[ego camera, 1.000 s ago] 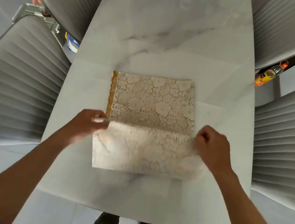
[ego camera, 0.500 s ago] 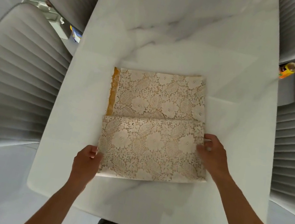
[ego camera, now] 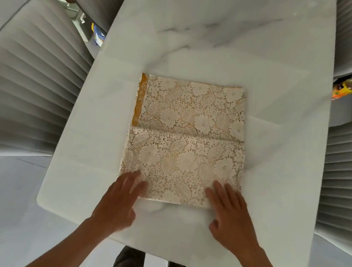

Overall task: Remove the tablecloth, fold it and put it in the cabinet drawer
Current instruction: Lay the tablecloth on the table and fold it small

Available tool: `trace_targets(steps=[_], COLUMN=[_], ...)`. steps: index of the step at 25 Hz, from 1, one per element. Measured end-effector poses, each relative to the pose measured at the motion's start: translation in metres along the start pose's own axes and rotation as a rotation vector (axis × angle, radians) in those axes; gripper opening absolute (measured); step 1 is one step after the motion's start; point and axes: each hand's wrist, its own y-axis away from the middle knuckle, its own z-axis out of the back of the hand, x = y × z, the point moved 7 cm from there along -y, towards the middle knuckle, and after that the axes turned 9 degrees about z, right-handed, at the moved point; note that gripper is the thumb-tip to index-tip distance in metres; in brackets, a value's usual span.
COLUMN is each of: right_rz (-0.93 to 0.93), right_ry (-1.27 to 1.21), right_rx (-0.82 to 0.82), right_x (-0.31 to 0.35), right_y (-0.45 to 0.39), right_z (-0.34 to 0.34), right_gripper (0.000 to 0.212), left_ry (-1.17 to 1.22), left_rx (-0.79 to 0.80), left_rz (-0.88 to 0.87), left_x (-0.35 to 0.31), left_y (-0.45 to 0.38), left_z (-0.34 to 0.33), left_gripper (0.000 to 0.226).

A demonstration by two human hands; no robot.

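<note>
Cream lace tablecloth (ego camera: pixel 186 142) (orange strip at its left edge) lies folded flat on the table.

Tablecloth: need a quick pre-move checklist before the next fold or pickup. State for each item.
1. Tablecloth lies flat on the table, folded into a rectangle: ok.
2. Near flap lined up with the layer below: not ok, an orange strip shows along the far left edge and the near half sits slightly offset.
3. Left hand on the near left corner, fingers straight, pressing: ok.
4. Right hand on the near right corner, fingers straight, pressing: ok.
5. Either hand has a grip for lifting: not ok, both lie flat.
6. Cabinet drawer open and ready: cannot tell, not in view.
</note>
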Motion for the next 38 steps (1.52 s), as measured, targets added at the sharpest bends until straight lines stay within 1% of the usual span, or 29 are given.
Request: trace_targets(steps=[1,2,3,5,7,8,10,11,12,14,17,18,20,21,22,23,24,25,26,27,29,31,32,33,34,35,36,37,38], right_rz=[-0.027,-0.062,-0.085,-0.095,-0.085,-0.093,-0.112,-0.143,-0.192,-0.297,-0.358,-0.398,-0.535,-0.63,-0.751,-0.868,-0.95,-0.994,-1.023,-1.067,-1.123,-1.043,-0.97,-0.87,-0.736,-0.572,-0.403,-0.222,-0.03], right_ry=[0.037,0.064,0.098,0.112,0.037,-0.011,-0.097,-0.156,-0.232,-0.395,-0.64,-0.701,-0.823,-0.849,-0.833,-0.785,-0.733,-0.714,-0.767,-0.917,-1.285,-1.415,-1.429,-1.411,-1.337,-1.187,-1.003,-0.812,-0.638], right_rx=[-0.028,-0.066,-0.099,-0.117,-0.137,-0.126,-0.125,-0.138,-0.161,-0.21,-0.341,-0.382,-0.456,-0.459,-0.408,-0.305,-0.2,-0.145,-0.157,-0.214,-0.309,-0.307,-0.34,-0.411,-0.511,-0.611,-0.687,-0.749,-0.79], right_x=[-0.007,-0.013,-0.016,-0.02,-0.017,-0.014,-0.007,-0.007,-0.011,-0.029,-0.071,-0.087,-0.119,-0.132,-0.141,-0.142,-0.136,-0.127,-0.12,-0.115,-0.105,-0.1,-0.096,-0.092,-0.087,-0.081,-0.07,-0.054,-0.033], right_y=[0.004,0.005,0.001,-0.007,-0.003,0.005,0.025,0.031,0.032,0.017,-0.046,-0.071,-0.107,-0.116,-0.118,-0.113,-0.103,-0.093,-0.084,-0.077,-0.073,-0.077,-0.082,-0.089,-0.095,-0.101,-0.105,-0.105,-0.103], right_z=[0.0,0.002,0.005,0.011,0.025,0.032,0.05,0.062,0.078,0.109,0.151,0.157,0.149,0.134,0.112,0.085,0.059,0.04,0.027,0.018,0.015,0.029,0.045,0.068,0.099,0.137,0.176,0.216,0.249], right_gripper=[0.068,0.06,0.051,0.035,0.023,0.021,0.015,0.009,0.004,0.001,0.004,0.008,0.022,0.037,0.053,0.065,0.07,0.07,0.066,0.061,0.049,0.035,0.029,0.022,0.014,0.014,0.02,0.02,0.014], left_ry=[-0.042,-0.103,-0.153,-0.242,-0.337,-0.346,-0.237,-0.142,-0.02,0.155,0.217,0.228,0.199,0.079,-0.052,-0.129,-0.152,-0.167,-0.184,-0.21,-0.234,-0.181,-0.112,-0.003,0.129,0.283,0.479,0.713,0.966], left_rx=[0.0,-0.012,-0.046,-0.071,-0.087,-0.064,0.039,0.074,0.082,0.056,0.07,0.054,-0.006,-0.055,-0.069,-0.048,0.015,0.105,0.174,0.206,0.17,0.134,0.1,0.052,0.008,-0.032,-0.066,-0.091,-0.094], left_rz=[0.038,0.067,0.069,-0.011,-0.116,-0.12,-0.058,0.012,0.096,0.203,0.262,0.271,0.297,0.286,0.239,0.173,0.098,0.056,0.061,0.09,0.123,0.157,0.189,0.215,0.231,0.234,0.242,0.279,0.347], left_x=[0.004,0.006,0.007,0.004,-0.001,-0.003,-0.003,0.001,0.007,0.019,0.023,0.024,0.024,0.02,0.015,0.005,-0.009,-0.019,-0.022,-0.021,-0.018,-0.018,-0.018,-0.02,-0.024,-0.03,-0.035,-0.038,-0.04], left_y=[-0.001,-0.004,-0.008,-0.013,-0.008,-0.004,0.001,0.001,-0.002,-0.024,-0.097,-0.127,-0.173,-0.187,-0.193,-0.189,-0.178,-0.163,-0.148,-0.136,-0.129,-0.13,-0.131,-0.131,-0.13,-0.129,-0.127,-0.124,-0.122], left_z=[0.0,0.002,0.006,0.012,0.018,0.025,0.044,0.057,0.073,0.106,0.143,0.149,0.155,0.151,0.136,0.116,0.09,0.062,0.036,0.019,0.009,0.021,0.033,0.045,0.058,0.071,0.084,0.098,0.111], left_gripper=[0.071,0.066,0.055,0.028,0.023,0.019,0.016,0.012,0.009,0.014,0.026,0.024,0.007,0.026,0.045,0.056,0.06,0.062,0.064,0.066,0.069,0.066,0.062,0.057,0.053,0.048,0.042,0.036,0.029])
